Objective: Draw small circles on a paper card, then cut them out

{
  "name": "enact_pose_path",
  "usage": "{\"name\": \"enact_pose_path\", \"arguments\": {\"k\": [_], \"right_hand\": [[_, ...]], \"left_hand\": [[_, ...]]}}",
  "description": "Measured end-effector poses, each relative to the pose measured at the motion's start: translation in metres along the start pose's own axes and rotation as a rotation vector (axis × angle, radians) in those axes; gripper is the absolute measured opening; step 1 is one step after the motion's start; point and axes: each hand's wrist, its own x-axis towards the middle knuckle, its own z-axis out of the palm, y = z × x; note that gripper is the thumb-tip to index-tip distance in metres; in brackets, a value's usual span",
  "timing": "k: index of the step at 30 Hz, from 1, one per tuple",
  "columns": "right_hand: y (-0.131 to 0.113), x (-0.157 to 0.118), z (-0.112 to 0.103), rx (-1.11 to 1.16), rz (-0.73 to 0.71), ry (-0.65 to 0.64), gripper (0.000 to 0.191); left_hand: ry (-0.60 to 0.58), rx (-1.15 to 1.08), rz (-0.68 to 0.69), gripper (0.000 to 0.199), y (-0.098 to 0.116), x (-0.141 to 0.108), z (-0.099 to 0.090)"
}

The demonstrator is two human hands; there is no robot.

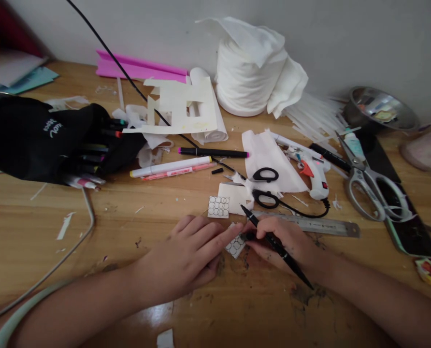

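Note:
My left hand [186, 253] lies on the table with its index finger stretched onto a small white piece with drawn circles [235, 244]. Its other fingers are spread or slightly curled, and it grips nothing. In my right hand [288, 244] is a black pen [282, 251], its tip pointing up and away from the circle piece. The right fingertips also touch a small dark round thing [250, 236] at that piece's right edge. A second white square with circles [218, 207] lies just beyond my hands, beside a blank white card [233, 197].
Black-handled scissors [266, 187], a steel ruler [320, 225] and a glue gun [315, 174] lie beyond my right hand. Large grey scissors [375, 188] and a phone [411, 234] are farther right. Markers [213, 153] lie ahead; a black marker bag [37, 135] is at left.

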Motion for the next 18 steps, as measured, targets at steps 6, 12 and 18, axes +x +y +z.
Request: {"name": "enact_pose_path", "arguments": {"k": [6,12,18], "right_hand": [[-0.004,0.003,-0.004,0.03,-0.03,-0.048,0.018],[-0.003,0.002,-0.002,0.046,-0.012,-0.035,0.019],[-0.007,0.003,-0.013,0.047,0.04,0.148,0.005]], "left_hand": [[-0.014,0.028,0.033,0.062,0.0,0.002,-0.002],[-0.063,0.04,0.023,0.058,0.002,0.003,-0.007],[-0.033,0.053,0.022,0.059,0.002,0.005,-0.005]]}}
